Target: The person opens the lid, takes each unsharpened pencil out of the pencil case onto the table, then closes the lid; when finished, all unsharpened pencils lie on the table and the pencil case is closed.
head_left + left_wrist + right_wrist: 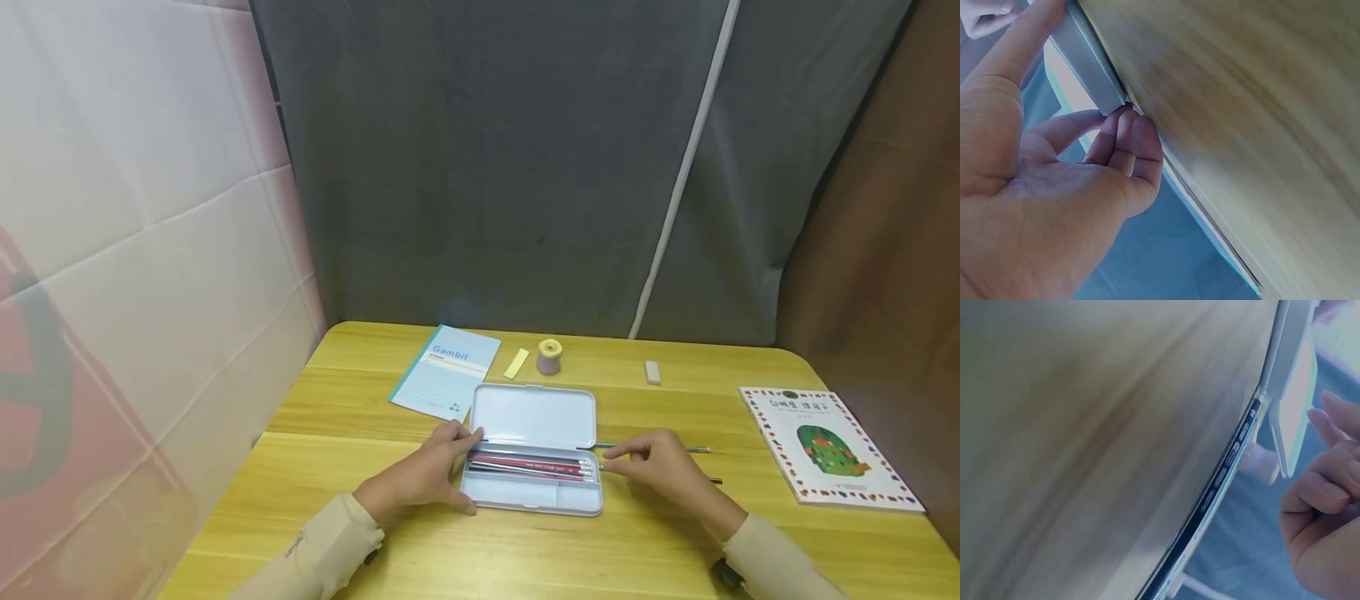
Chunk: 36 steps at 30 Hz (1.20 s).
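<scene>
An opened white pencil case (513, 497) lies on the table with its lid (532, 417) tipped back. Several red and dark pencils (525, 463) fill its far compartment; the near compartments show bare floors. My left hand (427, 467) grips the case's left end, thumb at the near edge and index finger by the hinge. In the left wrist view, curled fingers (1124, 140) meet the case's corner. At the case's right end, my right hand (663, 467) pinches a pencil by its end, thumb and index fingertips together. The right wrist view hides that pencil.
Two more pencils (697, 449) lie partly behind the right hand. A Gambit notebook (442, 375), a yellow strip (517, 363), a yellow-topped roll (549, 358) and a white eraser (652, 372) lie farther back. A picture book (832, 450) is at the right.
</scene>
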Available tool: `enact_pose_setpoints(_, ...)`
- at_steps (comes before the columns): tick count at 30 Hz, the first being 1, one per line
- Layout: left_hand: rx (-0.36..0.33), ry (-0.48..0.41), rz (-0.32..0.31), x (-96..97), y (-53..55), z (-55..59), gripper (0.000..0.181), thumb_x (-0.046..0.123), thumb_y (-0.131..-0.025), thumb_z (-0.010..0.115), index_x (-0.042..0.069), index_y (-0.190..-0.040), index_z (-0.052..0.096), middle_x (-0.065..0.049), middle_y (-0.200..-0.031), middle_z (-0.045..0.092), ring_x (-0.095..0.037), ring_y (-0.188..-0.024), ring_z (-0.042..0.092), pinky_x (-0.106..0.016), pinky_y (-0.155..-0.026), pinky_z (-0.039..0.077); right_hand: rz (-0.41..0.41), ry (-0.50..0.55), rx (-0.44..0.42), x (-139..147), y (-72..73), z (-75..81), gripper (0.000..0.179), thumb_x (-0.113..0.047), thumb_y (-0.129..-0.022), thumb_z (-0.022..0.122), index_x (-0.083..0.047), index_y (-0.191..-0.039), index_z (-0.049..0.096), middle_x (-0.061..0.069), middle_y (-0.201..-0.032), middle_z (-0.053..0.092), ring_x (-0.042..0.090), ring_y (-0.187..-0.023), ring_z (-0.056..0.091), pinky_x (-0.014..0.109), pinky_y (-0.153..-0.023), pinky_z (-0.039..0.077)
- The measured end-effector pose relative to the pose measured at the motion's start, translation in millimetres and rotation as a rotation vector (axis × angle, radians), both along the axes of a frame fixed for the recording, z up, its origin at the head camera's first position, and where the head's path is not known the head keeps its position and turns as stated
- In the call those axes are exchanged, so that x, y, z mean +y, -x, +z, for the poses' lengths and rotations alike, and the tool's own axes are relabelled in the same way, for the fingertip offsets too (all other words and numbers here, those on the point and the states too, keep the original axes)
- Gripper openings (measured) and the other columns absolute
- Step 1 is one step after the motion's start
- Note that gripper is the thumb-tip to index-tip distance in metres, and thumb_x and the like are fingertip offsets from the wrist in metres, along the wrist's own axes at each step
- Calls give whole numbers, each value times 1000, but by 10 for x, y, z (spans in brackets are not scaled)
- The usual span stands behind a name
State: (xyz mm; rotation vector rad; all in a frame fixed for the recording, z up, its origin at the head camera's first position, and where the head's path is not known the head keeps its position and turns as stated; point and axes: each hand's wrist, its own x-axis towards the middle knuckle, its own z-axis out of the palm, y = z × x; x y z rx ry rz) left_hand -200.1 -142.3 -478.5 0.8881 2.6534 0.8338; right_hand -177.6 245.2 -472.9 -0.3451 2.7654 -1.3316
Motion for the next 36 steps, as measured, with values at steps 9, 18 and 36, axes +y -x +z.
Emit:
enact_pose_setpoints(9, 5, 0, 2, 3, -2, -2, 117, 29, -68, 102, -7, -160, 39, -7, -129, 49, -17, -115, 39, -36, -104, 48, 72, -67, 3, -162, 110, -26, 11, -19, -89, 86, -10, -95, 87, -7, -58, 47, 3, -53, 33, 20, -51, 29)
enact_pose_setpoints(18, -6, 1, 6, 8, -15, 0, 117, 29, -68, 102, -6, -160, 39, -7, -129, 49, -17, -116, 40, -40, -107, 47, 108, -174, 21, -254, 154, -43, 9, -18, -86, 87, -11, -92, 87, -8, -68, 66, 3, -57, 40, 20, -52, 34)
enact_pose_setpoints(36, -21, -15, 15, 12, -12, -18, 118, 27, -67, 102, -5, -161, 39, -9, -131, 50, -19, -120, 42, -48, -113, 46, 145, -304, 77, -366, 175, -5, 6, -15, -85, 89, -11, -86, 83, -7, -74, 70, 4, -63, 52, 22, -58, 44)
